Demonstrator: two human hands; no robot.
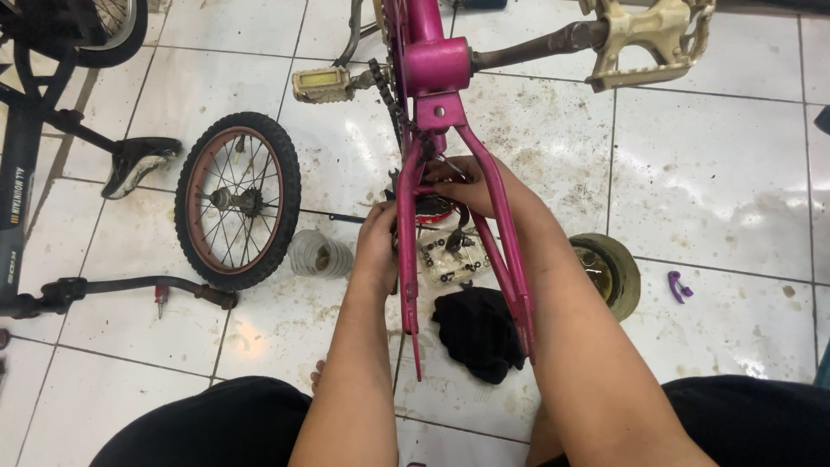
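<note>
A pink bicycle frame [430, 65] stands upside down in front of me, its rear fork legs [508, 259] pointing toward me and no rear wheel in them. A dark chain [391, 104] hangs along the left side. My left hand [377, 246] grips the left fork leg near the chain. My right hand [467, 183] reaches between the two legs, fingers closed on a small dark part by the chain; what it pinches is too hidden to name. Cream pedals [653, 39] stick out on both sides of the crank.
A small spoked wheel [237, 201] lies on the white tiles at left, beside a black bicycle [26, 164] and its saddle [137, 164]. Below the frame sit a clear tray of small parts [450, 258], a black rag [477, 333], a round tin [607, 270] and a ribbed grey sleeve [318, 254].
</note>
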